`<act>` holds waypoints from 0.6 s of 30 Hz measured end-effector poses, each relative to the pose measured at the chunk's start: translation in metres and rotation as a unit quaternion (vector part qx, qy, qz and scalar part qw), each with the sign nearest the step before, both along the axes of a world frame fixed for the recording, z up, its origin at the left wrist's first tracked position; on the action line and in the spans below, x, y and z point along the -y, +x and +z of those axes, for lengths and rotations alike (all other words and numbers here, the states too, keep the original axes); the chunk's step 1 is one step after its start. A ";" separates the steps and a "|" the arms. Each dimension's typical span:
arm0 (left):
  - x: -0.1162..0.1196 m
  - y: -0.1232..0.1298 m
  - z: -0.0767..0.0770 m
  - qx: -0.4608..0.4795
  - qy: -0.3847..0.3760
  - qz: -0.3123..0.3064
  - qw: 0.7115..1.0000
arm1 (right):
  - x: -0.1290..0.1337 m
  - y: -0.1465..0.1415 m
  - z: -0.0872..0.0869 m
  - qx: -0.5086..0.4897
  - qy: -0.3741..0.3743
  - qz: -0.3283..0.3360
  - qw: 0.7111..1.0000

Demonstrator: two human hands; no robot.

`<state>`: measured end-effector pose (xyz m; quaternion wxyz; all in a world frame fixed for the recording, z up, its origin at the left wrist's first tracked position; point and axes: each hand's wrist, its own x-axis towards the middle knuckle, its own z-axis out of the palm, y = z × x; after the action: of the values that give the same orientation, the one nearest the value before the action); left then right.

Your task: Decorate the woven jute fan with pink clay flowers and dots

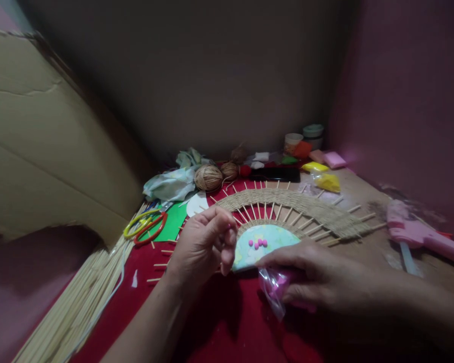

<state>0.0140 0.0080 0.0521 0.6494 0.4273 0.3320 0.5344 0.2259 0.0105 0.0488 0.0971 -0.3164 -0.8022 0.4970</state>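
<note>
My left hand (206, 239) is raised with thumb and forefinger pinched together; a speck of dark pink, like a bit of clay (228, 226), shows between the fingertips. My right hand (310, 277) is closed around a clear plastic bag of pink clay (274, 285), low at the front. Between and beyond both hands lies a half-round woven fan of sticks and twine (291, 201). Its inner half circle is covered in pale blue-green cloth (276, 239), on which several small pink clay balls (260, 243) sit in a cluster. My left hand hides part of the fan's left side.
Left of the fan lie yellow and red-orange scissors (151, 229), green sheet (174, 222) and a bundle of thin sticks (79, 297). Twine balls (209, 178), a dark phone (276, 174), cups (293, 143) and yellow clay packs (327, 182) stand behind. A pink glue gun (419, 234) lies right.
</note>
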 end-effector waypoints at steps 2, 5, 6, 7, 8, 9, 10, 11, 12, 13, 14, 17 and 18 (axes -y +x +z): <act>-0.001 0.001 0.003 0.004 0.002 -0.004 1.000 | -0.001 0.000 0.000 -0.001 0.001 0.017 1.000; -0.003 0.004 0.006 0.010 0.012 0.016 1.000 | -0.003 -0.002 0.003 0.006 0.016 0.023 1.000; -0.003 0.004 0.006 0.011 0.014 0.020 1.000 | -0.003 -0.002 0.004 0.010 0.026 0.022 0.999; -0.003 0.004 0.006 0.010 0.013 0.019 1.000 | -0.004 -0.002 0.005 0.013 0.032 0.021 0.999; -0.003 0.004 0.005 0.006 0.011 0.012 1.000 | -0.004 -0.002 0.006 0.016 0.035 0.023 0.999; -0.003 0.004 0.005 0.001 0.009 0.004 1.000 | -0.004 -0.002 0.006 0.018 0.035 0.026 0.999; -0.003 0.003 0.004 -0.009 0.007 -0.005 1.000 | -0.004 -0.001 0.007 0.019 0.034 0.029 0.999; -0.003 0.002 0.003 -0.021 0.002 -0.011 1.000 | -0.004 0.000 0.007 0.022 0.036 0.032 0.999; -0.003 0.002 0.002 -0.036 -0.003 -0.011 0.999 | -0.005 0.002 0.007 0.030 0.039 0.033 0.998; -0.003 0.001 0.001 -0.049 -0.009 -0.006 0.999 | -0.005 0.005 0.007 0.043 0.045 0.037 0.997; -0.003 0.000 0.000 -0.060 -0.015 0.002 0.998 | -0.006 0.008 0.008 0.058 0.053 0.043 0.996; -0.003 -0.002 -0.002 -0.063 -0.014 0.026 0.998 | -0.009 0.018 0.011 0.066 0.087 0.065 0.992; -0.004 -0.002 -0.003 -0.060 -0.011 0.029 0.998 | -0.011 0.021 0.012 0.056 0.099 0.070 0.991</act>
<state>0.0120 0.0119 0.0492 0.6170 0.4417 0.3889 0.5224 0.2473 0.0212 0.0603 0.0479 -0.2760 -0.8717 0.4021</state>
